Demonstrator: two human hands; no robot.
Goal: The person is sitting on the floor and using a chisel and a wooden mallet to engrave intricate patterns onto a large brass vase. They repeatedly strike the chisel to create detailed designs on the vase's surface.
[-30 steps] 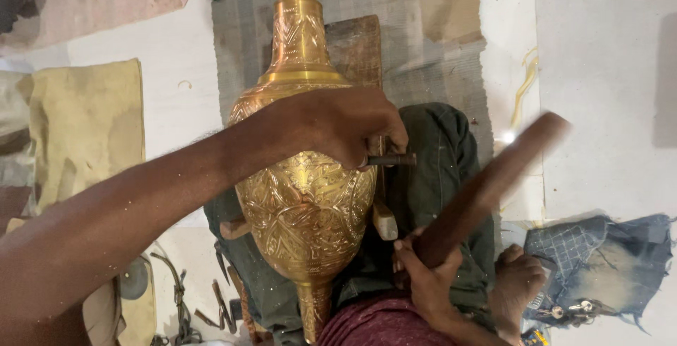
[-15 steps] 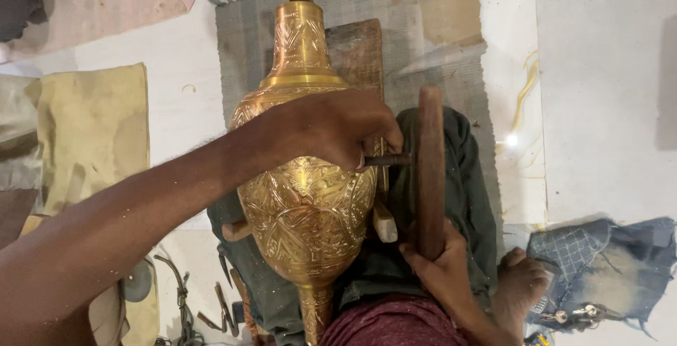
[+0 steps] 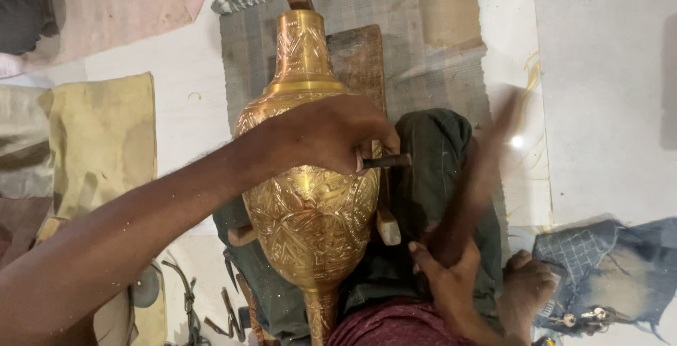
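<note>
Centrally, the engraved brass vase lies across the person's lap, over the grey fringed rug. Left hand pinches a dark chisel against its side. Right hand is clenched around a blurred wooden mallet.

The pale floor carries a grey fringed rug, a yellow cloth to its left, pink cloth above that, denim at right, and small tools below.
</note>
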